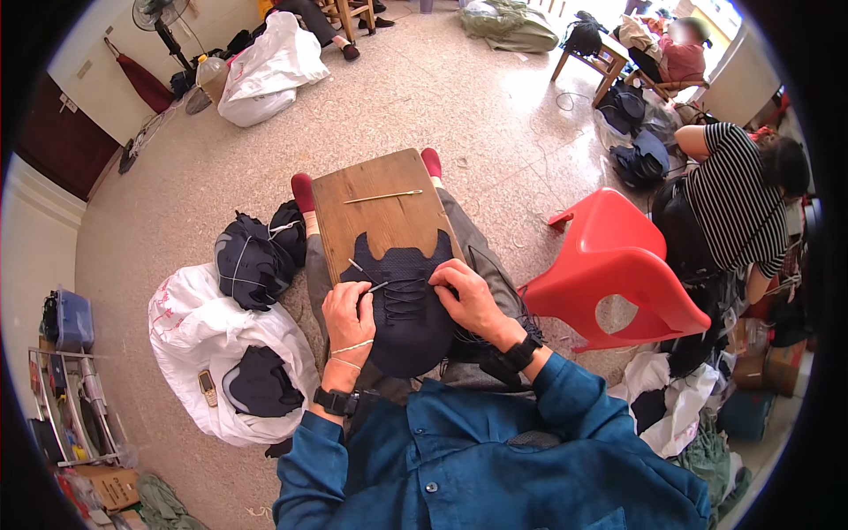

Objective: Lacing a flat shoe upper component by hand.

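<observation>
A dark navy shoe upper (409, 340) lies spread over the near end of a wooden board (353, 225) on my lap. Dark lace (406, 299) zigzags across its middle. My left hand (347, 311) is closed at the upper's left side, pinching a thin greyish rod-like piece (380, 286). Just above it, a short pale tip (355, 263) sticks out by the upper's left edge. My right hand (468, 299) is closed at the right lace row, fingertips together; what they pinch is too small to make out. Farther up the board rests a long needle-like tool (382, 196).
A red plastic chair (609, 238) stands close on my right, with a person in a striped shirt (733, 194) beyond it. On my left are a bundle of dark uppers (252, 261) and a white sack (190, 309) bearing a phone (208, 389) and more dark pieces (262, 382).
</observation>
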The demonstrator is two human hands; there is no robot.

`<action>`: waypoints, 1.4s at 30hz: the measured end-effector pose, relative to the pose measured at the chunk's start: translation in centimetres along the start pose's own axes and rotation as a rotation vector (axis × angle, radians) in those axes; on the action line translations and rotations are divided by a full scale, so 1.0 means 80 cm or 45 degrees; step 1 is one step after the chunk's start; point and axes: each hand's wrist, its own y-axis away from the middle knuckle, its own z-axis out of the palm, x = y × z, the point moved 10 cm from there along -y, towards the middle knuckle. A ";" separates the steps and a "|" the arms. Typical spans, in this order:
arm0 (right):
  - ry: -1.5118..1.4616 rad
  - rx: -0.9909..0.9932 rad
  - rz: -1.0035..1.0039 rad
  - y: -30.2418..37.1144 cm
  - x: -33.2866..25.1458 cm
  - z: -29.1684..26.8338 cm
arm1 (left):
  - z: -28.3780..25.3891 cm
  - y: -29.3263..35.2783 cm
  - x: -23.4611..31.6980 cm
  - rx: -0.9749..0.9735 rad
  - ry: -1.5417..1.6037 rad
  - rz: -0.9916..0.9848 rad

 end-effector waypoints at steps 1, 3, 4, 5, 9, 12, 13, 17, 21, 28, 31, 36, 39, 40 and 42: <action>0.006 -0.013 0.011 0.000 0.001 0.001 | -0.001 0.002 0.001 0.007 -0.006 0.014; 0.012 -0.014 0.008 -0.001 0.000 0.002 | 0.000 0.005 0.003 0.013 -0.014 0.026; 0.020 -0.013 0.006 -0.001 -0.001 0.003 | 0.001 0.007 0.004 0.018 0.000 0.016; 0.020 -0.013 0.008 -0.002 -0.002 0.005 | 0.002 0.008 0.005 0.024 0.013 0.007; 0.135 -0.002 -0.089 -0.008 -0.013 0.014 | 0.008 0.016 0.006 0.047 -0.051 0.028; 0.176 -0.040 -0.088 -0.011 -0.013 0.018 | 0.011 0.017 0.006 0.051 -0.042 0.020; 0.210 -0.063 -0.093 -0.010 -0.014 0.021 | 0.011 0.016 0.006 0.056 -0.049 0.028; 0.266 -0.111 -0.062 -0.015 -0.012 0.037 | 0.010 0.017 0.013 0.061 -0.098 0.044; 0.171 0.007 0.006 -0.015 -0.004 0.018 | 0.006 0.024 0.005 0.138 0.016 -0.015; 0.187 -0.037 -0.050 -0.007 -0.009 0.012 | -0.004 0.024 0.028 0.220 0.047 0.001; 0.254 -0.062 -0.061 -0.012 -0.013 0.020 | 0.003 0.021 0.042 0.179 -0.057 0.103; 0.372 -0.129 -0.159 -0.018 -0.026 0.042 | 0.023 0.029 0.048 0.123 -0.143 0.180; 0.335 -0.169 -0.111 -0.023 -0.022 0.042 | 0.026 0.030 0.037 0.139 -0.091 0.074; 0.275 -0.112 -0.085 -0.023 -0.020 0.031 | 0.026 0.030 0.037 0.141 -0.089 0.069; 0.215 -0.060 -0.058 -0.019 -0.013 0.015 | 0.026 0.029 0.035 0.132 -0.062 0.046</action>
